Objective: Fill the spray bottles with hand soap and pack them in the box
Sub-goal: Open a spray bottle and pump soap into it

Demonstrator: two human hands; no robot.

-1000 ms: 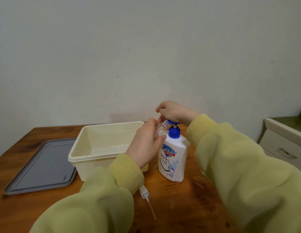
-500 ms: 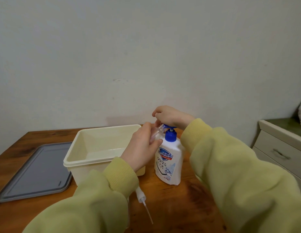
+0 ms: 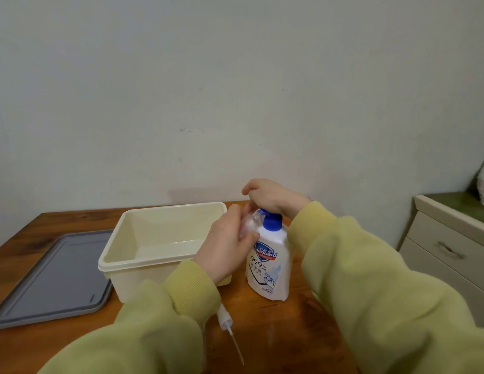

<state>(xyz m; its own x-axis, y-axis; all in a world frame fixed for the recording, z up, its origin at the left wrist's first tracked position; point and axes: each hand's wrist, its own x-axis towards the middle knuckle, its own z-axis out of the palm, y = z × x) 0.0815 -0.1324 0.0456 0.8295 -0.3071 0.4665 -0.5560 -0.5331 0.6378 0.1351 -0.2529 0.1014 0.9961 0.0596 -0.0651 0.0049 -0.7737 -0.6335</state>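
A white hand-soap bottle point(image 3: 270, 260) with a blue pump stands upright on the wooden table, right of the cream plastic box point(image 3: 143, 238). My right hand point(image 3: 270, 197) rests on top of the blue pump head, fingers curved over it. My left hand point(image 3: 227, 247) grips a small clear spray bottle point(image 3: 253, 218), tilted with its open mouth at the pump's spout. The spray bottle's white sprayer cap with its thin tube point(image 3: 230, 327) lies on the table near my left sleeve. The box holds nothing that I can see.
A grey lid point(image 3: 54, 276) lies flat on the table left of the box. A cream drawer cabinet point(image 3: 449, 247) stands to the right of the table. The wall runs close behind the table's far edge.
My right hand has pushed the blue pump head lower onto the soap bottle. My left hand keeps the clear bottle at the spout. The camera view has drifted.
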